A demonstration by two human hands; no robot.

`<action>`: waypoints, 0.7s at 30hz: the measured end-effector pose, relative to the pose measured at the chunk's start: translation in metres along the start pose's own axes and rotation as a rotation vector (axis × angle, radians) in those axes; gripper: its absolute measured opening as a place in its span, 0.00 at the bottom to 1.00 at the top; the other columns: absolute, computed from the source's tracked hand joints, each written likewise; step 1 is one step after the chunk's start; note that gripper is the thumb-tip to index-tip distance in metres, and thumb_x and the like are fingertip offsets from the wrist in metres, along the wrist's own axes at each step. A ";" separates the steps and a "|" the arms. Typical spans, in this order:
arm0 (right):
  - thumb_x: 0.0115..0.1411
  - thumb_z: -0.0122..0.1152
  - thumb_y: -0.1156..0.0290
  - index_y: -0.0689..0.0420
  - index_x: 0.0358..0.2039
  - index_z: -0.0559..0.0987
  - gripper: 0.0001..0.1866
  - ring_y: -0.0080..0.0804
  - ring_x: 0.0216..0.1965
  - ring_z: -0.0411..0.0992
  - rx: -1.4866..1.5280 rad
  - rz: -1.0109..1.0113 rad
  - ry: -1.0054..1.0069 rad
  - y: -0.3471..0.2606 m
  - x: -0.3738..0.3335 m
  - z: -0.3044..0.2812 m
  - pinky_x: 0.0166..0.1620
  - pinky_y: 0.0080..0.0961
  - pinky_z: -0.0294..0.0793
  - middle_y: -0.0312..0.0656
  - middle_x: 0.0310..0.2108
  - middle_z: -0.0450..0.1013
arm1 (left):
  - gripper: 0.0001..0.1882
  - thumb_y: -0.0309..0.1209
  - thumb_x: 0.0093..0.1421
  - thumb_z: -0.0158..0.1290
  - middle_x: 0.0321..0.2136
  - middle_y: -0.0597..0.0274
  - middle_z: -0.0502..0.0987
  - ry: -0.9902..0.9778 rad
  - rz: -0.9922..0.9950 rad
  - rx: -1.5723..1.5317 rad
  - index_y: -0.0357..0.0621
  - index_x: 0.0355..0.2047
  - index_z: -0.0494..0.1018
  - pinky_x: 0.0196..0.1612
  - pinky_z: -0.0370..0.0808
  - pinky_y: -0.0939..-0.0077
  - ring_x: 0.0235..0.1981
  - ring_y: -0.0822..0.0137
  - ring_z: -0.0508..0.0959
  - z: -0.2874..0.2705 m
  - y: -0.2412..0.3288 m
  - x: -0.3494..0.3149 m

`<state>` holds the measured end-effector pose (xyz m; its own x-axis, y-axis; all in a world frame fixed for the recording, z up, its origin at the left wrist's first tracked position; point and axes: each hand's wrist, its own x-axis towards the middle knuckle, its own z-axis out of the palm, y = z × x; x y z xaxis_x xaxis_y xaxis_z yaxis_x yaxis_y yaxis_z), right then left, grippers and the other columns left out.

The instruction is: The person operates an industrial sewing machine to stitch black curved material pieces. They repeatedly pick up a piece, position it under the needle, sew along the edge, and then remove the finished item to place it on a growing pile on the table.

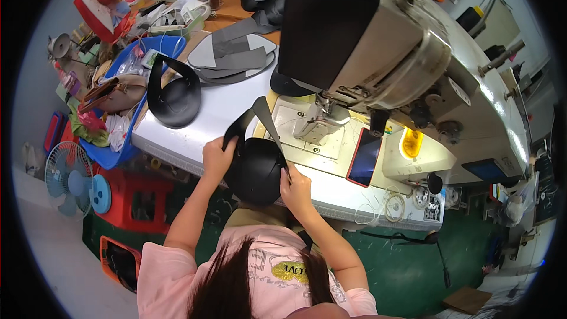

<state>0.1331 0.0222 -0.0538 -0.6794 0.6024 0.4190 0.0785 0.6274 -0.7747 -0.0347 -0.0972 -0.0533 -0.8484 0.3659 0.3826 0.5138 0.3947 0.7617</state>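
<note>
Both my hands hold a black shoe upper (255,168) over the front edge of the table, below the sewing machine (336,35). Its rounded toe part points down toward me, and its narrow band rises in a peak at the top. My left hand (218,158) grips the left side, fingers closed round the edge. On the opposite side, my right hand (295,188) pinches the lower right edge. A similar black upper (174,99) lies on the table to the left. The machine's needle area (322,115) is just beyond my right hand, apart from the piece.
A phone (364,156) lies on the machine bed. Grey cut pieces (233,56) are stacked behind, beside a blue basket (121,153) holding a bag and cloth. Bobbins (433,208) sit at the right table corner. A fan (71,180) and red stool (127,201) stand left.
</note>
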 end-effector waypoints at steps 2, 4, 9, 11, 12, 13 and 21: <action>0.52 0.52 0.77 0.65 0.34 0.73 0.08 0.31 0.10 0.61 0.055 0.096 0.051 -0.007 0.005 0.003 0.18 0.22 0.60 0.47 0.10 0.62 | 0.10 0.31 0.53 0.51 0.18 0.54 0.72 -0.190 -0.176 -0.096 0.34 0.27 0.71 0.25 0.67 0.73 0.21 0.71 0.72 -0.010 -0.015 0.009; 0.54 0.52 0.73 0.64 0.20 0.68 0.09 0.20 0.12 0.60 0.204 0.287 0.046 0.001 0.011 0.006 0.17 0.20 0.58 0.35 0.09 0.61 | 0.13 0.29 0.53 0.50 0.29 0.56 0.72 -0.293 -0.266 -0.583 0.34 0.37 0.67 0.34 0.68 0.75 0.32 0.72 0.71 -0.012 -0.017 0.005; 0.55 0.52 0.72 0.66 0.24 0.69 0.09 0.19 0.14 0.60 0.399 0.385 -0.078 -0.004 0.028 0.014 0.18 0.19 0.60 0.35 0.11 0.63 | 0.24 0.23 0.52 0.49 0.43 0.57 0.69 -0.243 -0.456 -0.972 0.33 0.50 0.59 0.49 0.64 0.75 0.44 0.67 0.68 0.007 -0.026 -0.002; 0.54 0.53 0.72 0.66 0.27 0.70 0.08 0.19 0.15 0.62 0.386 0.356 -0.178 0.000 0.027 0.015 0.19 0.19 0.61 0.37 0.13 0.66 | 0.21 0.22 0.51 0.48 0.40 0.57 0.71 -0.281 -0.506 -1.063 0.33 0.47 0.61 0.45 0.68 0.76 0.40 0.68 0.71 0.010 -0.019 0.032; 0.54 0.54 0.72 0.66 0.28 0.71 0.08 0.20 0.16 0.63 0.389 0.354 -0.221 0.004 0.024 0.014 0.20 0.20 0.62 0.38 0.14 0.67 | 0.19 0.22 0.52 0.48 0.38 0.57 0.72 -0.361 -0.513 -1.149 0.34 0.46 0.63 0.43 0.70 0.76 0.38 0.68 0.73 0.019 -0.026 0.054; 0.53 0.55 0.72 0.66 0.29 0.72 0.09 0.20 0.17 0.64 0.393 0.347 -0.265 0.009 0.023 0.013 0.20 0.20 0.63 0.39 0.15 0.69 | 0.21 0.23 0.52 0.48 0.39 0.56 0.72 -0.439 -0.559 -1.168 0.35 0.47 0.62 0.42 0.71 0.75 0.37 0.68 0.74 0.031 -0.037 0.077; 0.48 0.55 0.80 0.62 0.26 0.73 0.03 0.38 0.17 0.69 -0.174 0.017 -0.056 0.044 -0.008 -0.009 0.21 0.25 0.67 0.46 0.20 0.71 | 0.13 0.20 0.48 0.51 0.31 0.48 0.74 -0.786 -0.813 -1.081 0.33 0.37 0.67 0.33 0.76 0.64 0.30 0.59 0.77 0.130 -0.043 0.222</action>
<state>0.1486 0.0493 -0.0875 -0.7162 0.5884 0.3753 0.2122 0.6959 -0.6860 -0.2286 0.0769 -0.0686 -0.3884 0.8310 -0.3982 -0.6563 0.0539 0.7526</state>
